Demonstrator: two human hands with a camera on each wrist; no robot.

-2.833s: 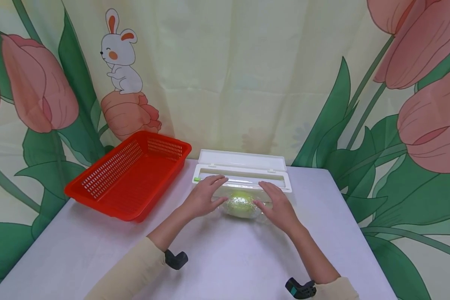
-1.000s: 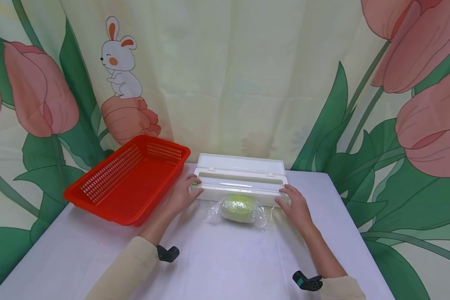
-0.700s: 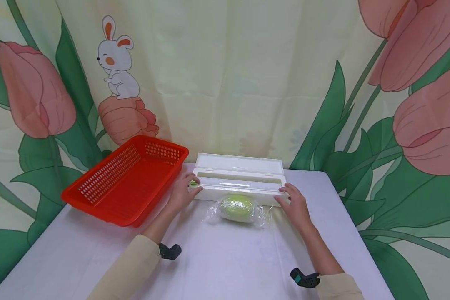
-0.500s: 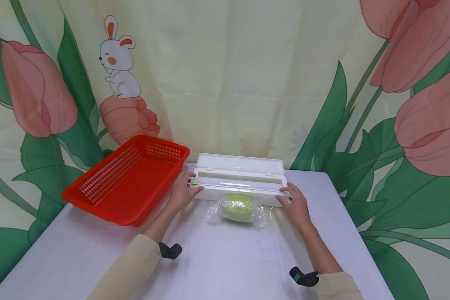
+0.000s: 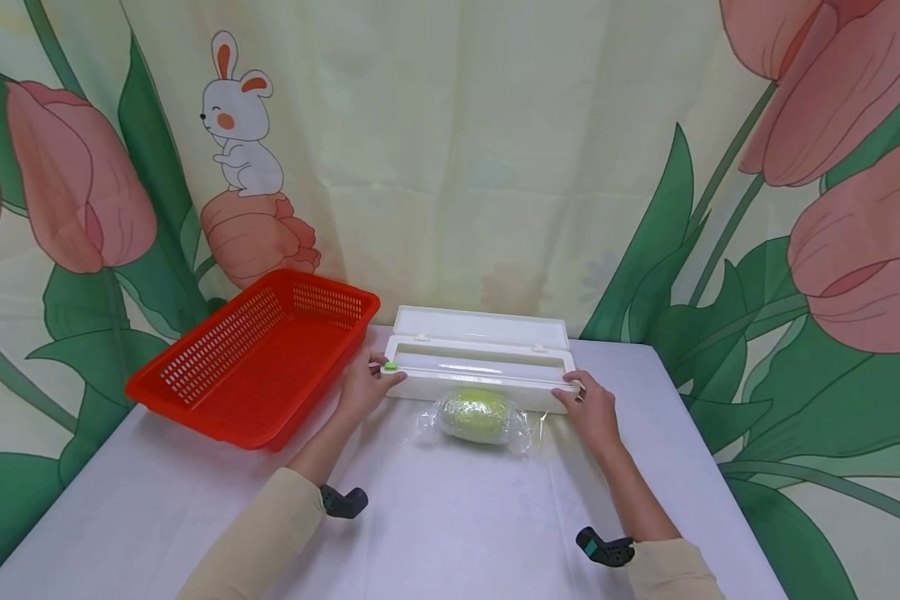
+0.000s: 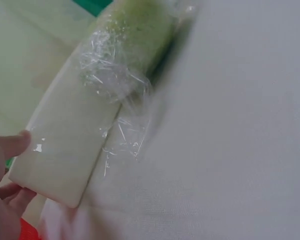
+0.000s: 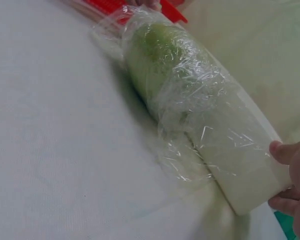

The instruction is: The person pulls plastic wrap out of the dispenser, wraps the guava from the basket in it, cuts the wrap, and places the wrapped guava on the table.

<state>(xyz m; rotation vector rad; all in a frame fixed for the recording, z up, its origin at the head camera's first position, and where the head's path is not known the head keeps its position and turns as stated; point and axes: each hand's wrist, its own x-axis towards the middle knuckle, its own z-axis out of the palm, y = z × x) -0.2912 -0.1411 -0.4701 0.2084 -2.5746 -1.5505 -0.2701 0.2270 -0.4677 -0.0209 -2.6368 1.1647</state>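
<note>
– Two hands are seen at centre frame: the left hand (image 5: 362,388) grips the left end of the white film dispenser (image 5: 480,372), the right hand (image 5: 589,408) its right end.

– And the wrapped green vegetable (image 5: 477,414)?

– Just below the dispenser, on the table (image 5: 435,525). Judged light and slippery; best cupped around its middle.

Long white plastic cling-film dispenser box (image 5: 480,369), lid open, lying crosswise on table; green oval vegetable wrapped in clear film (image 5: 477,416), just before it.

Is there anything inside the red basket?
No, the red basket beside the cling film dispenser shows only its bare slotted floor in the head view.
</note>
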